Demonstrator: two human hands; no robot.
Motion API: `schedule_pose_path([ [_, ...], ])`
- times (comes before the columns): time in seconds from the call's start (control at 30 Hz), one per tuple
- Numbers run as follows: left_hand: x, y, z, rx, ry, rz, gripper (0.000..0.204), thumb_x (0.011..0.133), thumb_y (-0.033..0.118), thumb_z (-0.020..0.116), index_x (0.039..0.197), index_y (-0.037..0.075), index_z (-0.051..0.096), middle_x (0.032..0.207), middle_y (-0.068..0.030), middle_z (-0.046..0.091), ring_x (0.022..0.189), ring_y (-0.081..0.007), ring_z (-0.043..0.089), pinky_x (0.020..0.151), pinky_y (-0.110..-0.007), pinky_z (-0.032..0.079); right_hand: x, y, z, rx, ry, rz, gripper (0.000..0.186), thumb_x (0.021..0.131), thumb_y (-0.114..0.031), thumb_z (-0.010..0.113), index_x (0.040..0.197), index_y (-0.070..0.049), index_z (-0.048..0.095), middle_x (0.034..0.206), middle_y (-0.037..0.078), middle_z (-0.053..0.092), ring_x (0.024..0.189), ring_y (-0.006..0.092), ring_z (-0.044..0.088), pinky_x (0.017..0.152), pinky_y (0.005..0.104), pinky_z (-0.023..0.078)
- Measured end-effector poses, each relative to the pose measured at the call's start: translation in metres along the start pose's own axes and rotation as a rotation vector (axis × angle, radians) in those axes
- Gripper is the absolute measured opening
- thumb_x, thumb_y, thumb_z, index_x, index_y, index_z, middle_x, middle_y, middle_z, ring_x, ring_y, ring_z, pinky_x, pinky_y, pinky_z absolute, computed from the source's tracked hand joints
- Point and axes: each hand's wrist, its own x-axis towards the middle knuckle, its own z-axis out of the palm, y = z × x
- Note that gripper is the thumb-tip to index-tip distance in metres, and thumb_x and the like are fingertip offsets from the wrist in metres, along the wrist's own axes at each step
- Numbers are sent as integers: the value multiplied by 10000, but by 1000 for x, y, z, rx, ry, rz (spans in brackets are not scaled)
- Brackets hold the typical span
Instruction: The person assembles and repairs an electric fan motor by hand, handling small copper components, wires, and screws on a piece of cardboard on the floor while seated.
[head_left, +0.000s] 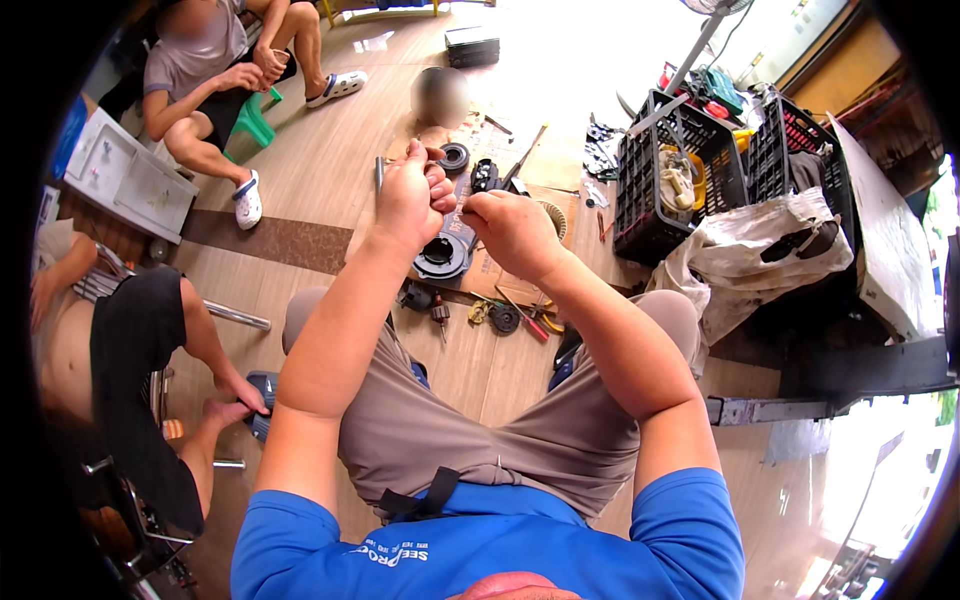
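My left hand point(414, 196) is raised over the work spot with its fingers curled together. Close beside it, my right hand point(515, 228) pinches with thumb and forefinger near the left fingertips. Whatever they grip is too small or hidden to name. Below them lies a grey machine housing point(460, 240) with a round black opening, partly covered by my hands. A black ring-shaped part point(454, 157) and a small black part point(485, 176) rest beyond it. The toothed edge of a round part point(552, 214) shows behind my right hand.
Cardboard point(560, 150) lies under the parts. Nearer me are a red-handled screwdriver point(532, 325), a black disc point(505, 319) and a drill-like tool point(439, 312). Black crates point(635, 190) with a dirty white cloth point(750, 250) stand right. Two people sit at left, one on a green stool point(252, 128).
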Motion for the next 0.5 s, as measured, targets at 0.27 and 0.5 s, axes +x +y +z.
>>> schedule_pose_path([
  [0.27, 3, -11, -5, 166, -36, -66, 295, 1052, 314, 396, 924, 72, 505, 595, 38, 322, 481, -91, 275, 437, -249, 249, 0, 6, -15, -204, -53, -183, 89, 832, -155, 619, 788, -80, 600, 784, 95, 603, 728, 292, 647, 628, 411, 516],
  [0.5, 9, -27, -17, 294, -108, -142, 317, 1041, 280, 432, 984, 14, 597, 735, -24, 560, 585, -154, 539, 559, -332, 515, -2, 7, -20, -250, -123, -284, 51, 809, -117, 591, 788, -75, 610, 783, 87, 606, 733, 274, 653, 632, 412, 520],
])
